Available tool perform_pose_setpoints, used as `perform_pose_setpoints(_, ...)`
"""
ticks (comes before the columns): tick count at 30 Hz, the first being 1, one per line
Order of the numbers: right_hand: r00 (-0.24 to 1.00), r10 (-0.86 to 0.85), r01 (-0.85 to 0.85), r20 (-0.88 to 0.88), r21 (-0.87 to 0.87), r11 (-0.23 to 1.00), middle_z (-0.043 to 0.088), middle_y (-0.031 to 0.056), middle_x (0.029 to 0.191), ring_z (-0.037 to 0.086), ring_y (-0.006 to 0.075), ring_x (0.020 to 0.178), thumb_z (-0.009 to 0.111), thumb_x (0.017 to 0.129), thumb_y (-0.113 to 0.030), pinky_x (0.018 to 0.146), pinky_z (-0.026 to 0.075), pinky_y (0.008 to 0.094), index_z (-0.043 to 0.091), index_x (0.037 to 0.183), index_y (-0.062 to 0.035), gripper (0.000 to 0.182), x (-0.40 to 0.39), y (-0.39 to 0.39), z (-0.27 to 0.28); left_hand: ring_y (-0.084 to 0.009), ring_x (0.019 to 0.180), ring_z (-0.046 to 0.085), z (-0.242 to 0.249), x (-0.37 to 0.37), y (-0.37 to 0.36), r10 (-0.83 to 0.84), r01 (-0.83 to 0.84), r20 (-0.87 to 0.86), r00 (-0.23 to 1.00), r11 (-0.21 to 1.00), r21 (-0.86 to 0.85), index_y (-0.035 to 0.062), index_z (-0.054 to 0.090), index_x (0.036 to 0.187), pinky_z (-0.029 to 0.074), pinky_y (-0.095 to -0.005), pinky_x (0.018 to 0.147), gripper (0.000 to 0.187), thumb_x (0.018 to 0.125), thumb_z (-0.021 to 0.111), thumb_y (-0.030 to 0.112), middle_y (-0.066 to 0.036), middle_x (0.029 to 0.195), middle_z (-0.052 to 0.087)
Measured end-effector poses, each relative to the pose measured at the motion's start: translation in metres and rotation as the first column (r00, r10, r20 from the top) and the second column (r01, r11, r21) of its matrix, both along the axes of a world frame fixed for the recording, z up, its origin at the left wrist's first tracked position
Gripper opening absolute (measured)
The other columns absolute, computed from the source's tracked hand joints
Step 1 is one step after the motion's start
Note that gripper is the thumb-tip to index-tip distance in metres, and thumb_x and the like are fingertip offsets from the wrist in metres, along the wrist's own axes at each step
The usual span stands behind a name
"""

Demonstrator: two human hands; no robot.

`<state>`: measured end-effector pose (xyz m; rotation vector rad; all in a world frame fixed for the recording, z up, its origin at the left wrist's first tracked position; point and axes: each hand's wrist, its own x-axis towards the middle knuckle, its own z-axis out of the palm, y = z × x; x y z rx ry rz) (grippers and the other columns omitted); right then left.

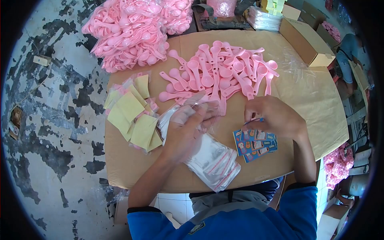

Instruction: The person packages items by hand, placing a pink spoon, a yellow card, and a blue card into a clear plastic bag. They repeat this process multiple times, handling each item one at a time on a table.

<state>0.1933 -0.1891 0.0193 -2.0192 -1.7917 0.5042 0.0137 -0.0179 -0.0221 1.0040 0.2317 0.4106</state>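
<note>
My left hand has its fingers round a clear plastic bag, over a stack of clear bags with red strips. My right hand is above a pile of blue printed cards, its fingers pinched on the edge of a card. Beyond both hands lies a heap of loose pink spoons. Packets with yellow cards lie on the left of the brown table.
Large bags of pink spoons stand at the back left. An open cardboard box sits at the back right, near stacked clear packets. Another person is beyond the right edge. More pink items lie lower right.
</note>
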Motion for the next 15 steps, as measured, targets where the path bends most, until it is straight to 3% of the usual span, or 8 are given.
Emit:
perform_pose_setpoints(3,0.959,-0.130,0.156,-0.252,0.086,0.984,0.059,0.0076,0.072,0.061,0.0191,0.070,0.066,0.088,-0.015,0.062,0.046,0.0306,0.058,0.089,-0.0019,0.015,-0.002,0.003,0.005,-0.0279,0.103,0.064,-0.007,0.001,-0.001,0.019,-0.018,0.027,0.999,0.999,-0.030,0.0000,0.045,0.128,0.055,-0.0383,0.087,0.036,0.095,0.057,0.012,-0.018,0.111,0.063)
perform_pose_setpoints(6,0.934,-0.240,0.292,-0.266,0.176,0.940,0.060,0.0128,0.075,0.062,0.0254,0.072,0.055,0.097,-0.018,0.065,0.047,0.0334,0.056,0.095,-0.0011,0.017,-0.002,0.009,0.008,-0.0270,0.097,0.067,-0.007,-0.001,-0.001,0.042,-0.040,0.089,0.995,0.999,-0.027,-0.0022,0.054,0.116,0.055,-0.0390,0.088,0.028,0.091,0.063,0.006,-0.015,0.102,0.066)
perform_pose_setpoints(9,0.877,-0.227,0.354,-0.424,0.248,0.902,0.060,0.0132,0.078,0.062,0.0244,0.069,0.047,0.101,-0.020,0.065,0.048,0.0339,0.052,0.101,-0.0026,0.018,-0.003,0.016,-0.008,-0.0255,0.094,0.067,-0.009,-0.004,0.000,0.052,-0.044,0.110,0.993,0.996,-0.078,-0.0038,0.058,0.109,0.054,-0.0396,0.089,0.023,0.089,0.065,0.004,-0.014,0.099,0.068)
perform_pose_setpoints(10,0.896,-0.154,0.295,-0.416,0.301,0.907,0.059,0.0136,0.080,0.060,0.0245,0.069,0.042,0.103,-0.019,0.066,0.048,0.0339,0.049,0.106,-0.0040,0.017,-0.006,0.019,-0.013,-0.0249,0.094,0.067,-0.010,-0.005,0.001,0.054,-0.041,0.109,0.993,0.993,-0.112,-0.0040,0.059,0.108,0.054,-0.0398,0.090,0.023,0.088,0.066,0.004,-0.014,0.099,0.068)
perform_pose_setpoints(13,0.853,-0.216,0.320,-0.476,0.148,0.936,0.057,0.0142,0.085,0.058,0.0249,0.075,0.041,0.103,-0.018,0.070,0.047,0.0333,0.048,0.108,-0.0042,0.016,-0.021,0.024,-0.011,-0.0223,0.094,0.067,-0.011,-0.002,0.000,0.108,-0.092,0.168,0.980,0.991,-0.097,-0.0040,0.059,0.110,0.054,-0.0354,0.088,0.026,0.087,0.068,0.005,-0.014,0.101,0.068)
perform_pose_setpoints(15,0.897,-0.132,0.286,-0.421,0.326,0.901,0.055,0.0140,0.085,0.057,0.0257,0.075,0.042,0.102,-0.015,0.071,0.047,0.0338,0.048,0.110,-0.0047,0.014,-0.031,0.028,-0.015,-0.0203,0.096,0.066,-0.009,-0.002,0.000,0.139,-0.133,0.105,0.985,0.989,-0.058,-0.0040,0.059,0.110,0.053,-0.0317,0.087,0.027,0.087,0.069,0.006,-0.014,0.101,0.068)
